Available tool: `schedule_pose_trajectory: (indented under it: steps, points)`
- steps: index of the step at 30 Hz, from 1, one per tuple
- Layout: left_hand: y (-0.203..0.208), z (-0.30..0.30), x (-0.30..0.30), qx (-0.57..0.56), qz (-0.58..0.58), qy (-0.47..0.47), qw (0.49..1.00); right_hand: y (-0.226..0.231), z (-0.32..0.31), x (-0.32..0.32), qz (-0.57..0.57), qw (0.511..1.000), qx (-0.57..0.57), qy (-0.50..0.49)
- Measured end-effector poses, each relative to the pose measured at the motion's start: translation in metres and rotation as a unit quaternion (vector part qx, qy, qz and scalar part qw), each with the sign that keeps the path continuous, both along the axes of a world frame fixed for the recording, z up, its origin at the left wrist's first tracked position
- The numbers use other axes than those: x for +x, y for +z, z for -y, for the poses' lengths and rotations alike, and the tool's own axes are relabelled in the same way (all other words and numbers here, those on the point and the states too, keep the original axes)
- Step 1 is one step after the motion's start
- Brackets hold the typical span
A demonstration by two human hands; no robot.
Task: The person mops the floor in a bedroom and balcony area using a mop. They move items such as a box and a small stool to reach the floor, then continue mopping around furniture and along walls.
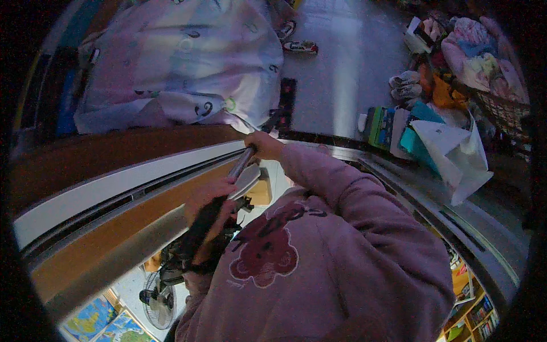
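Note:
A long pole [241, 161], grey and shiny on its upper part with a thick black section lower down, slants across in front of my chest. My right hand [265, 146] is closed around its upper end, close to the edge of a pale patterned cover [182, 62]. Lower down, my left hand [209, 196] wraps around the pole near the black section; it is dim and slightly blurred. The far end of the pole beyond my right hand is hard to make out against the cover.
Left of me runs a sliding-door track [137, 196]. Shoes [300, 47] lie on the floor ahead. To the right are sneakers [405, 85], a row of books [384, 130], a white bag [456, 153] and a heaped wicker basket [504, 114]. A fan [159, 302] stands at lower left.

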State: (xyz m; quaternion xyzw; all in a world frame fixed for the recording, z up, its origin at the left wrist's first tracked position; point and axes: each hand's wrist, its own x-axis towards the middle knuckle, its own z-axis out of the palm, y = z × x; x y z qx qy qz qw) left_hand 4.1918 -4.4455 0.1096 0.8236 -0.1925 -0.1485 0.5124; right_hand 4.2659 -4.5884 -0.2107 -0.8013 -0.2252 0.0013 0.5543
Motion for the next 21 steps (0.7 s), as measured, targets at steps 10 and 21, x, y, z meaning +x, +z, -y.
schedule_pose_trajectory:
  steps: [10, 21]
  points:
    - [-0.005, 0.013, 0.011, -0.027, 0.009, -0.055, 0.998, 0.031, 0.039, -0.011, -0.04, 0.997, -0.066, 0.012]
    - [-0.068, -0.024, -0.036, -0.197, -0.18, 0.124, 0.956, -0.048, 0.108, -0.063, -0.14, 0.952, -0.272, -0.008]
